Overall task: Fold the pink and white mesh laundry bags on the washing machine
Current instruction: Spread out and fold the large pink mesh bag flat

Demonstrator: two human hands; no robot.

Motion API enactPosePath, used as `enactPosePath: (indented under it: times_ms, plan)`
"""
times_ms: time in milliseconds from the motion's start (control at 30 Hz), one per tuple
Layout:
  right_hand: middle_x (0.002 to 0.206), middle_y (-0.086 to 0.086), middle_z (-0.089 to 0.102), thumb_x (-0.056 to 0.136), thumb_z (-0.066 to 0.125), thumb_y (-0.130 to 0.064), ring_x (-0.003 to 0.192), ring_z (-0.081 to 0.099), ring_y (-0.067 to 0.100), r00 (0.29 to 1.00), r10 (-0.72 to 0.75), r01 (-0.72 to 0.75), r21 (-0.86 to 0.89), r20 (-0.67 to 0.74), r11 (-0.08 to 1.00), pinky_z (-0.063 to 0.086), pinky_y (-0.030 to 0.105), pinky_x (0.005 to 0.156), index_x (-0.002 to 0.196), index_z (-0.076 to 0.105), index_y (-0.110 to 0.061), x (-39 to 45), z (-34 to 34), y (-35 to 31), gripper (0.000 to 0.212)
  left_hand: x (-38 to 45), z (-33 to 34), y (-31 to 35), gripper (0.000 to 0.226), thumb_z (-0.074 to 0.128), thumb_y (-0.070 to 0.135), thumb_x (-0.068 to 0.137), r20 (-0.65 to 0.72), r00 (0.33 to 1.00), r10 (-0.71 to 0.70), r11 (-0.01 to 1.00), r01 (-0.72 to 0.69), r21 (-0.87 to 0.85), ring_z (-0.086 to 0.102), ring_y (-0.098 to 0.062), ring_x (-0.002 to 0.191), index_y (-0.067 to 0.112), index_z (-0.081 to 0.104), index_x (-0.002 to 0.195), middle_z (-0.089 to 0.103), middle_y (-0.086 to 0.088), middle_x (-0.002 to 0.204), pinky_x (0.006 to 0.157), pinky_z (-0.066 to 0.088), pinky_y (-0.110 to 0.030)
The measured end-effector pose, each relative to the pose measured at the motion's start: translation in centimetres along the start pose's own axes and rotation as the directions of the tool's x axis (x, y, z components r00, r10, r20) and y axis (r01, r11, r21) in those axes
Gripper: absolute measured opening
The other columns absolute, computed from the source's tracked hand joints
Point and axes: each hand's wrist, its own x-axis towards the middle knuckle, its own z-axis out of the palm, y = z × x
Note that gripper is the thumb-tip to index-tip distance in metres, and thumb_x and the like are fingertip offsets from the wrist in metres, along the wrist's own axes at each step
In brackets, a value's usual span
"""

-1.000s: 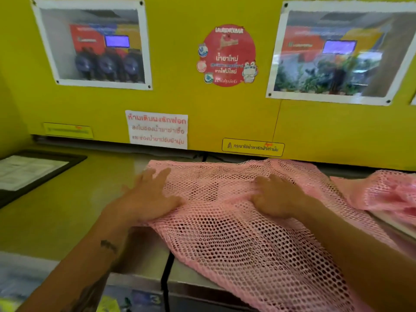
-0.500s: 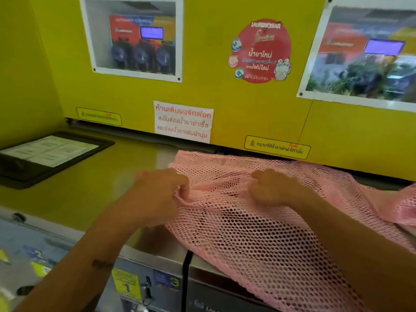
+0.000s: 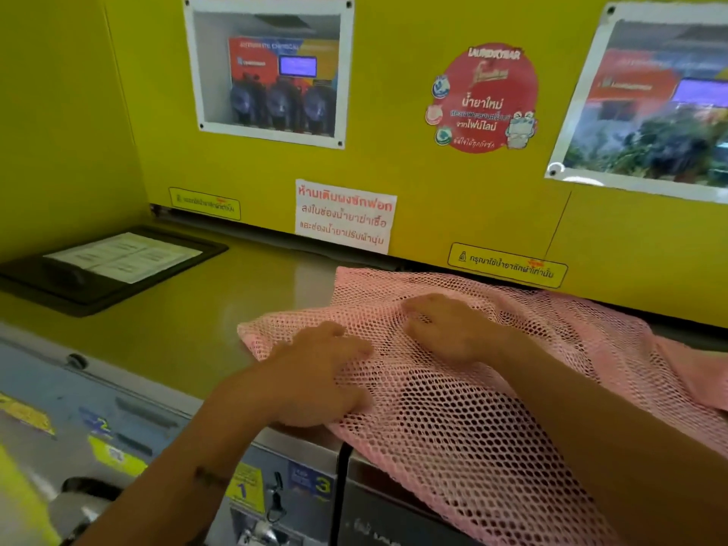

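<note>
washer top (image 3: 205,333) | black tray (image 3: 98,269) (left) | hands flat: left hand (image 3: 315,376), right hand (image 3: 449,329) | pink bag (image 3: 472,419)

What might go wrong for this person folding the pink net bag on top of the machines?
Much of the pink mesh bag hangs over the front edge of the washing machine top, so it may slide off if the hands lift. The left hand and right hand both lie on open mesh, where fingers might snag. The bag also spans the gap between machines and could catch there.
</note>
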Motion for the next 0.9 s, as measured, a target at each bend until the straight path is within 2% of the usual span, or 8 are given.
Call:
enactPosePath:
  times_ms: [133,233,367,467,567,667,800,900]
  plan:
    - [0.150,-0.004,0.046,0.095,0.056,-0.036,0.135,0.041,0.017,0.992,-0.127,0.123,0.153,0.018,0.981,0.031,0.033,0.108,0.139,0.050,-0.031,-0.9,-0.5,-0.8,0.046,-1.3,-1.5,0.3,0.044,0.055,0.057,0.085,0.066,0.994,-0.082,0.992,0.076,0.102,0.045,-0.018,0.127,0.041,0.056,0.126,0.047,0.008,0.135,0.108,0.038,-0.038]
    - [0.154,-0.001,0.039,0.093,0.060,-0.035,0.140,0.034,0.017,0.994,-0.105,0.109,0.138,-0.035,0.984,0.026,0.035,0.114,0.140,0.048,-0.028,-1.9,-2.1,0.2,0.049,-2.5,-3.4,0.5,0.026,0.053,0.053,0.087,0.011,0.987,-0.161,0.984,0.159,0.085,0.057,-0.011,0.111,0.042,0.064,0.109,0.057,0.010,0.130,0.096,0.047,-0.029]
    - [0.162,0.008,0.024,0.081,0.042,-0.069,0.147,0.024,0.030,0.991,0.135,-0.136,-0.054,-0.018,0.989,0.023,0.057,0.117,0.149,0.030,-0.033,-2.2,-2.5,3.7,0.077,0.1,-3.2,2.2,0.030,0.051,0.048,0.093,-0.245,0.966,-0.081,0.995,0.095,0.044,0.045,-0.019,0.129,0.040,0.056,0.122,0.047,0.005,0.143,0.110,0.036,-0.044]
    - [0.159,0.011,0.029,0.087,0.037,-0.068,0.143,0.032,0.032,0.968,0.178,-0.166,-0.078,0.175,0.983,0.027,0.049,0.116,0.149,0.031,-0.021,-3.1,-2.1,4.8,0.078,3.9,-1.7,4.2,0.038,0.050,0.052,0.092,-0.315,0.948,0.041,0.999,-0.046,-0.010,0.045,-0.022,0.129,0.037,0.050,0.127,0.049,0.003,0.139,0.110,0.033,-0.053]
    - [0.160,0.006,0.031,0.092,0.042,-0.063,0.144,0.032,0.028,0.979,0.202,-0.202,0.065,0.014,0.977,0.027,0.046,0.116,0.151,0.032,-0.023,-5.3,-2.4,6.0,0.072,7.1,0.2,4.9,0.063,0.039,0.065,0.089,-0.218,0.975,0.051,0.997,-0.039,0.060,0.025,-0.029,0.144,0.039,0.030,0.146,0.028,-0.003,0.158,0.115,0.017,-0.061]
    - [0.158,0.007,0.033,0.071,0.023,-0.081,0.142,0.033,0.033,0.910,0.378,-0.382,0.014,-0.171,0.924,0.030,0.058,0.112,0.148,0.030,-0.033,-8.2,-3.1,9.1,0.092,8.3,2.6,4.0,0.072,0.021,0.076,0.086,0.009,1.000,-0.004,0.986,0.002,0.165,-0.007,-0.027,0.150,0.047,0.005,0.151,-0.005,0.000,0.165,0.115,-0.006,-0.065]
    - [0.163,0.008,0.018,0.086,0.021,-0.075,0.147,0.019,0.033,0.882,0.467,-0.466,-0.017,0.059,0.884,0.019,0.058,0.116,0.153,0.017,-0.033,-12.8,-1.6,11.8,0.079,8.3,4.3,2.4,0.075,0.006,0.081,0.080,-0.001,1.000,-0.005,0.983,0.005,0.186,-0.014,-0.022,0.150,0.053,-0.004,0.148,-0.011,0.005,0.164,0.114,-0.012,-0.063]
    - [0.166,0.004,0.004,0.089,0.021,-0.073,0.151,0.006,0.030,0.869,0.493,-0.492,-0.034,0.049,0.870,0.010,0.061,0.117,0.153,0.002,-0.042,-15.8,-0.1,11.8,0.073,8.2,3.8,2.5,0.072,0.021,0.080,0.083,-0.074,0.997,0.017,0.988,-0.005,0.154,0.002,-0.023,0.150,0.051,0.013,0.148,0.004,0.005,0.165,0.116,0.000,-0.063]
